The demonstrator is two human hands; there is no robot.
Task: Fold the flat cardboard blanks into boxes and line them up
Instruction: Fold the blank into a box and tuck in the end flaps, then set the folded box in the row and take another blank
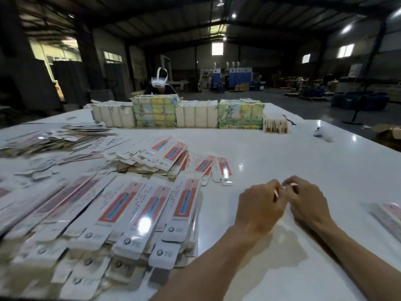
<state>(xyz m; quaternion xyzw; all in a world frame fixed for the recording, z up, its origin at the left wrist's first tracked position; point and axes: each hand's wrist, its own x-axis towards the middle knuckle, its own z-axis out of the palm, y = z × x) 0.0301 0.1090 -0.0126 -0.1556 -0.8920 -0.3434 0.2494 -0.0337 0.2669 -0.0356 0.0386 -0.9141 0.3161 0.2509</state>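
Note:
My left hand [259, 208] and my right hand [308, 203] meet above the white table [303, 161], right of centre, with fingers curled toward each other. Thin pale slivers of a cardboard blank [276, 193] show between the fingertips, and both hands pinch it. The hands hide most of it. Stacks of flat white blanks with red and blue print [138, 216] lie in rows at the near left. A looser fanned pile of blanks [160, 157] sits behind them. One folded box [388, 216] lies at the right edge of the table.
A wall of bundled packs [195, 115] runs across the far side of the table, with a person in a white headset [159, 82] behind it. More scattered blanks [54, 140] lie at far left. A small white object [321, 133] lies at far right.

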